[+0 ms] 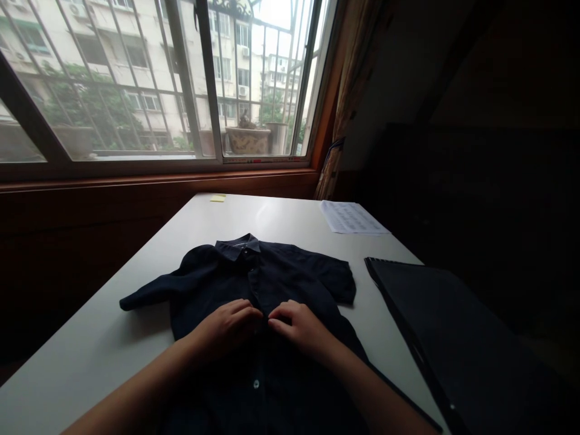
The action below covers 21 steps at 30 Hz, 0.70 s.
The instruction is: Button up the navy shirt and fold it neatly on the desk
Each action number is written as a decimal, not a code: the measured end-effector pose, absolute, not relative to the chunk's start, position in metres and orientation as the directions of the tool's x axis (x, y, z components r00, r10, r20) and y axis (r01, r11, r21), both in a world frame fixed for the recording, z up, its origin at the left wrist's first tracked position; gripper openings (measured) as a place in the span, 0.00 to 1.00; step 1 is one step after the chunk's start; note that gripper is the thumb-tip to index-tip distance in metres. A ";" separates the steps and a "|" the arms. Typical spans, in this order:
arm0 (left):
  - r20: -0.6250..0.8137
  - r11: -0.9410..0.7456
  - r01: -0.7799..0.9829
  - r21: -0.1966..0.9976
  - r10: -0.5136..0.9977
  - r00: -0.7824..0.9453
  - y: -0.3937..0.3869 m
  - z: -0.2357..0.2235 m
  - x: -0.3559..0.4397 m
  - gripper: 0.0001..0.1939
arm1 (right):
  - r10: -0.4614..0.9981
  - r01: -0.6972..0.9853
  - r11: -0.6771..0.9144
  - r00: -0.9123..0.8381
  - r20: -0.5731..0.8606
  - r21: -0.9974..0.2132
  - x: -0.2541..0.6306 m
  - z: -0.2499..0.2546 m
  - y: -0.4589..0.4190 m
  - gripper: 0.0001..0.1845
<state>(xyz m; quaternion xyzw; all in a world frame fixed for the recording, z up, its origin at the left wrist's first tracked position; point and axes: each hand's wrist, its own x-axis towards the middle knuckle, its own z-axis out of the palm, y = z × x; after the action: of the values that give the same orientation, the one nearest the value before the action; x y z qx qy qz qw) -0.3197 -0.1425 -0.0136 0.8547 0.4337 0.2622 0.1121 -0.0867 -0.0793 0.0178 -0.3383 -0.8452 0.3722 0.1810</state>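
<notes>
A dark navy short-sleeved shirt (pixel 290 272) lies front side up on the white table (pixel 149 356), its collar (pixel 238 244) towards the window. Down its middle runs the button placket, with a pale button (pixel 256 383) showing below my hands. My left hand (pixel 233 323) has its fingers bent and closed on the placket's edge at mid-chest. Just across from it, my right hand (pixel 296 326) pinches the cloth at the other side of the placket. The fingertips of both hands nearly meet. Whatever button lies between them is too dark to make out.
At the right edge of the table lies a large black folder or bag (pixel 457 326). Printed papers (pixel 353 217) rest at the far right corner, and yellow sticky notes (pixel 218 197) at the far left. A barred window (pixel 158 78) and a tied curtain (pixel 338 145) stand behind.
</notes>
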 end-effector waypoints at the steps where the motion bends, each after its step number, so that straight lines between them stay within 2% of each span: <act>1: 0.349 -0.600 0.683 0.415 0.799 0.490 -0.142 -0.014 -0.320 0.14 | 0.708 0.441 0.489 -0.705 0.047 -0.752 -0.087 0.020 -0.080 0.08; 5: 0.329 -0.620 0.692 0.370 0.784 0.527 -0.141 -0.013 -0.319 0.17 | 0.718 0.452 0.444 -0.696 0.006 -0.774 -0.087 0.025 -0.081 0.07; 11: 0.333 -0.650 0.699 0.297 0.757 0.563 -0.141 -0.011 -0.318 0.11 | 0.761 0.474 0.342 -0.646 -0.057 -0.811 -0.086 0.020 -0.082 0.08; 15: 0.327 -0.677 0.687 0.265 0.733 0.596 -0.140 -0.008 -0.318 0.07 | 0.767 0.403 0.273 -0.639 -0.056 -0.873 -0.088 0.017 -0.082 0.07; 21: 0.334 -0.684 0.676 0.274 0.727 0.600 -0.142 -0.007 -0.319 0.08 | 0.803 0.434 0.346 -0.595 0.024 -0.832 -0.089 0.014 -0.085 0.05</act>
<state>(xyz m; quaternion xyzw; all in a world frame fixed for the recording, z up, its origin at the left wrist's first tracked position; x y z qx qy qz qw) -0.3194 -0.1418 -0.0069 0.8926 0.3929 0.2130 0.0595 -0.0891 -0.0849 0.0141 -0.3917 -0.7899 0.4165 0.2216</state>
